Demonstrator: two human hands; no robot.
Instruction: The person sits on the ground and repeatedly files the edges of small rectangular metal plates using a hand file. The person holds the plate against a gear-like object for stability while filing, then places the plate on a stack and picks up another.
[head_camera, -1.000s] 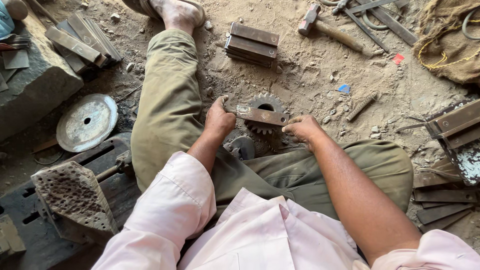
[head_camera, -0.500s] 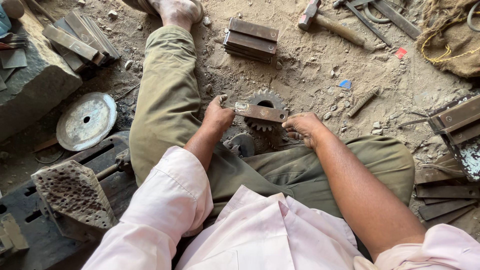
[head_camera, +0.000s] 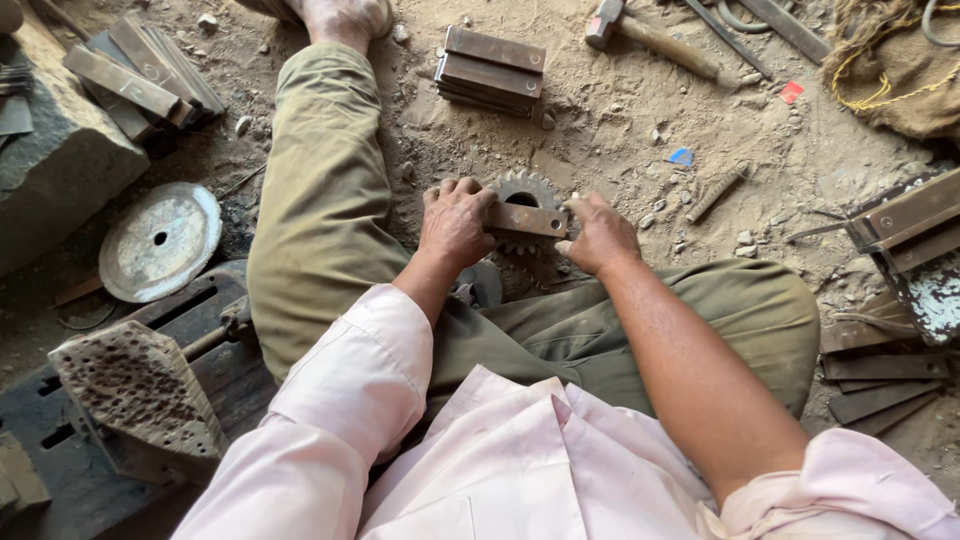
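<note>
A person sits on a sandy dirt floor, one leg stretched far into the scene, the other folded to the right. Both hands work at a toothed gear wheel lying flat on the ground just beyond the lap.

A flat rusty metal bar lies across the near half of the gear, running left to right. The left hand covers the bar's left end, fingers curled down over it and pressed together; the bar passes under the palm, so the exact pinch is hidden. The right hand sits at the bar's right end, fingers bent and closed against it, thumb side toward the gear. The gear's teeth show only along the far rim, between the two hands; its centre hole is partly visible above the bar.

Surroundings: a stack of flat metal plates lies farther off, well apart from the gear. A hammer lies at the far right. A round metal disc with a centre hole rests on the ground at left, beside a stone block. A small ridged metal piece lies right of the gear, near but apart. Angle-iron pieces are piled at the right edge.
</note>
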